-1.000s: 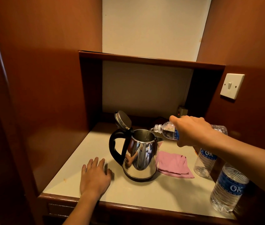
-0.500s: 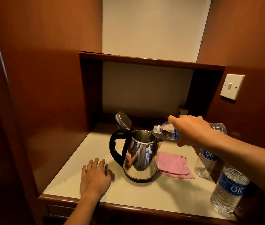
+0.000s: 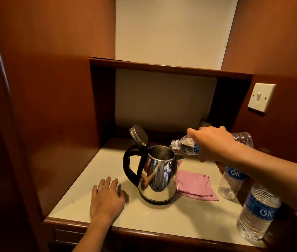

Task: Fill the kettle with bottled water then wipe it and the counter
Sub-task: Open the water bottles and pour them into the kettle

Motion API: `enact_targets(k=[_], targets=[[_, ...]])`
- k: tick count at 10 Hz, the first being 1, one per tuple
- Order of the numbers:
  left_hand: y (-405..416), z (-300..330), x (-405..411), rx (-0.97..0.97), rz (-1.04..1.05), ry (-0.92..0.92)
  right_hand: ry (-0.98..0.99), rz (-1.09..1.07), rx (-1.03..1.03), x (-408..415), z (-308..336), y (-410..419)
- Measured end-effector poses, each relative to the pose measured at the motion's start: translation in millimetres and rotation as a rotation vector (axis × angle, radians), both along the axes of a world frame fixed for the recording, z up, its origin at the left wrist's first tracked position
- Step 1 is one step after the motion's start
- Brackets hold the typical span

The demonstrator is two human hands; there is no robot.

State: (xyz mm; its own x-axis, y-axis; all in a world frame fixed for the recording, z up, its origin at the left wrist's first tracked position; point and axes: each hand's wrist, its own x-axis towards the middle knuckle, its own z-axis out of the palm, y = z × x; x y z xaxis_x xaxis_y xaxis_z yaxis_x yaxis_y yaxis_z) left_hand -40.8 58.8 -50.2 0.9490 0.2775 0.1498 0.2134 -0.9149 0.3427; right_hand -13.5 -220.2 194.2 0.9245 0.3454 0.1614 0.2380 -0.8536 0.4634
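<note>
1. Centre of frame: steel kettle [image 3: 159,176] standing on the pale counter [image 3: 162,217], hinged lid [image 3: 138,135] thrown back and upright above the black handle [image 3: 130,165].
2. Right of centre: right hand [image 3: 215,144] wrapped around a tipped water bottle [image 3: 186,145], neck angled down, mouth just above the kettle's open rim near the spout; thin stream of water apparently entering the opening.
3. Lower centre-left: left hand [image 3: 107,197] resting flat on the counter, fingers straight, holding nothing, just beside the kettle's base but apart from it.
4. Right of the kettle: folded pink cloth [image 3: 196,185] lying on the counter, unused, its near edge tucked behind the kettle body.
5. Right edge of frame: two more labelled bottles, an empty-looking bottle [image 3: 230,182] partly behind the forearm and a full bottle [image 3: 258,213] at lower right.
6. Filling judged under way; wiping not yet begun.
7. Risk: bottle mouth sitting close to the rim's spout side, so a wobble or a steeper tilt likely to send water down the outside and onto the cloth.
8. Further risk: kettle unsteadied by either hand, so a knock from the bottle neck could shift it; forearm passing over the upright bottles could topple one.
</note>
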Motion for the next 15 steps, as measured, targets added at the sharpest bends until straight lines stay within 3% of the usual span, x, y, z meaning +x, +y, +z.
enact_targets(k=[10,15], targets=[[-1.6,1.2,0.2,-0.01,0.01,-0.007,-0.086,0.072,-0.065,14.1,1.7,2.5],[-0.9,-0.4,0.9,-0.006,0.016,-0.011,-0.158,0.155,-0.196,21.9,14.0,12.8]])
